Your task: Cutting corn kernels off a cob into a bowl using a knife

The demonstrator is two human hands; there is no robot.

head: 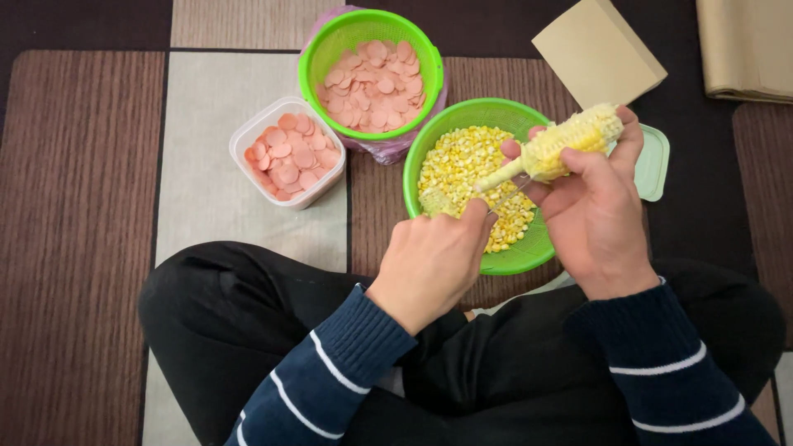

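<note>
My right hand [591, 206] grips a partly stripped corn cob [570, 140], tilted with its bare end pointing down-left over a green bowl [429, 149] of loose yellow kernels [462, 165]. My left hand [434, 260] is closed around a tool's handle, hidden in the fist. A thin metal blade [510, 194] sticks out of that fist toward the cob's lower end. Both hands hover over the near rim of the bowl. I sit cross-legged in dark trousers and a navy striped sweater.
A green colander [318, 49] of pink sausage slices stands behind the bowl. A clear plastic tub [248, 132] of the same slices sits to its left. A pale green lid [657, 161] lies right of the bowl, with a tan cardboard piece [599, 49] beyond it. All rest on a patchwork carpet [83, 206].
</note>
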